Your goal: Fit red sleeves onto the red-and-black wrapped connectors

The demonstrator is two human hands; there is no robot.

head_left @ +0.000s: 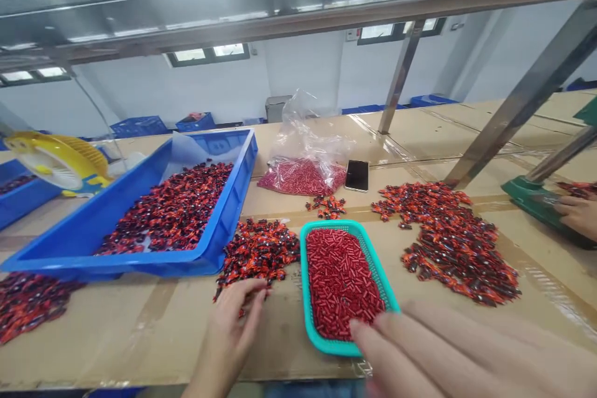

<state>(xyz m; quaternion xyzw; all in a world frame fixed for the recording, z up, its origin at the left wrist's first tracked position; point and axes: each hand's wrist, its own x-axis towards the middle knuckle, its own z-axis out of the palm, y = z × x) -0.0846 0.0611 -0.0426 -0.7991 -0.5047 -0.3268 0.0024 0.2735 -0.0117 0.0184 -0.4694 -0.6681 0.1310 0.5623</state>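
My left hand (233, 320) rests at the near edge of a pile of small orange-red and black pieces (261, 249). Its thumb and forefinger come close together in a pinch; what lies between them is mostly hidden. A green plastic basket (305, 298), full of short dark-red tubes (338, 273), stands right of that hand. Over the basket's near right corner reaches my right hand (448, 348), blurred, with stretched fingers and fingertips above the tubes. I see nothing held in it.
A large blue tray (209, 255) of similar pieces stands left. Behind the basket are a clear bag of red tubes (303, 175) and a phone (357, 175). Another pile (457, 242) lies right, near a green-based stand (536, 199) and another person's hand (578, 214). Metal posts (401, 74) rise behind.
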